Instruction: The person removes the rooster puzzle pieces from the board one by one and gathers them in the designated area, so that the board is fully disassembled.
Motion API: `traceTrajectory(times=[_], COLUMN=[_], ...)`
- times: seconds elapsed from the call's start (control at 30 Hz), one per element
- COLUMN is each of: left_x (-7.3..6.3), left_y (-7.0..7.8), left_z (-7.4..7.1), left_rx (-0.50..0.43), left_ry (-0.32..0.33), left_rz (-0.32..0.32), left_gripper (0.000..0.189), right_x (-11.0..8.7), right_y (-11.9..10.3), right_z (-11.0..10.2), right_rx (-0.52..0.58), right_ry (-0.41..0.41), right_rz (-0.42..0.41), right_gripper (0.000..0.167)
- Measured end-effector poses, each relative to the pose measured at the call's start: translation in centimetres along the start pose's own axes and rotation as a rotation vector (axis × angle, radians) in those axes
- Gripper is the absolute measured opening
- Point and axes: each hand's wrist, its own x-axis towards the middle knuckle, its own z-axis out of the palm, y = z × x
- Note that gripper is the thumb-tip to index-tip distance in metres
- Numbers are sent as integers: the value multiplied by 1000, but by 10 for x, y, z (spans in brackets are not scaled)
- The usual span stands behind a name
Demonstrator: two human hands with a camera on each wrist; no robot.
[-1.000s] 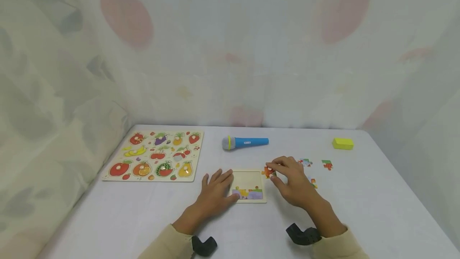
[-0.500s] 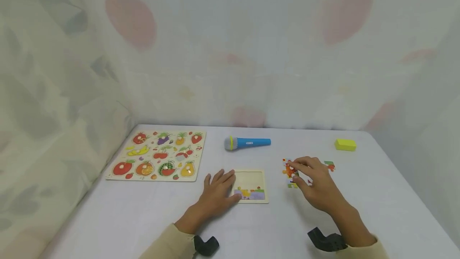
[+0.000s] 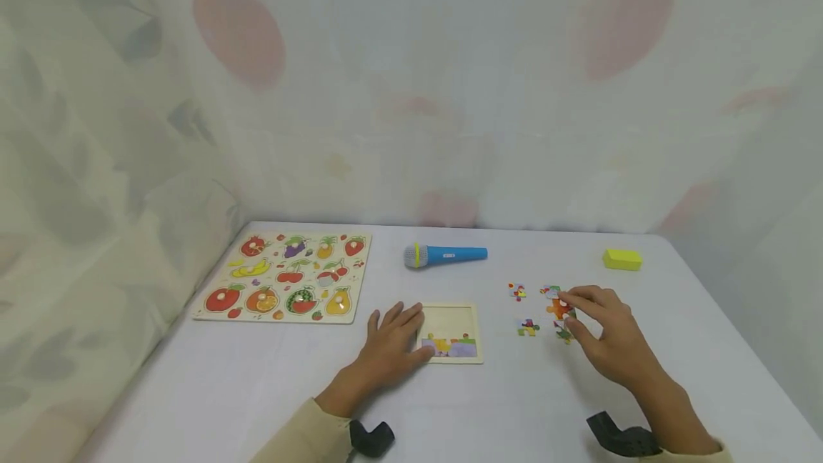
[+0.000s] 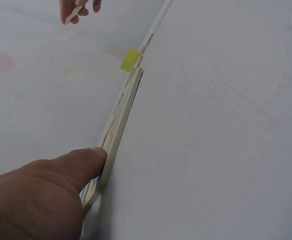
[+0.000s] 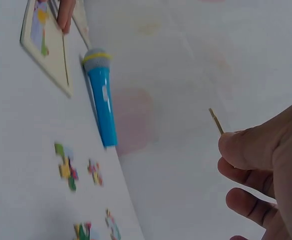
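My right hand pinches an orange-red jigsaw piece between thumb and fingertips. It hovers over loose pieces at the right. Seen edge-on in the right wrist view, the held jigsaw piece is thin and raised off the table. My left hand rests along the left side of a small wooden puzzle tray, thumb over its lower corner. A row of purple and yellow jigsaw pieces fills the bottom of the tray; its upper part shows bare wood. In the left wrist view, the left thumb presses the tray edge.
Loose jigsaw pieces lie right of the tray, some partly behind the right hand. A blue toy microphone lies behind the tray. At the left is a fruit peg puzzle board; a yellow block sits at back right.
My right hand has moved right, away from the tray, with the orange-red jigsaw piece still pinched. Loose pieces it covered now show. The left hand stays on the tray.
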Motion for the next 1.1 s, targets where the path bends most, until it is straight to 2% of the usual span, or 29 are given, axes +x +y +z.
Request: traceTrajectory(times=[0.2,0.37,0.5,0.57,0.8,1.0,1.1], left_x=[0,0,0,-1,-1,-1,-1], left_y=[2,2,3,3,3,3,2], left_z=[-1,-1,-2,-2,-3,-3,-3], left_rx=[-7,-3,1,0,2,-10,-11], left_ry=[-5,-15,-12,-10,-3,3,6], left_rz=[-7,-13,-12,-10,-1,0,2], left_gripper=[69,69,69,69,68,68,68], right_x=[-13,-23,-29,-31,-38,-43,-46], right_y=[21,38,50,55,67,75,81], right_z=[-7,-12,-13,-13,-11,-7,-3], right_rx=[-44,-80,-106,-115,-122,-83,-60], right_ry=[25,14,9,-2,-89,-129,-141], right_rz=[41,95,102,118,268,331,335], right_gripper=[43,46,45,43,39,38,37])
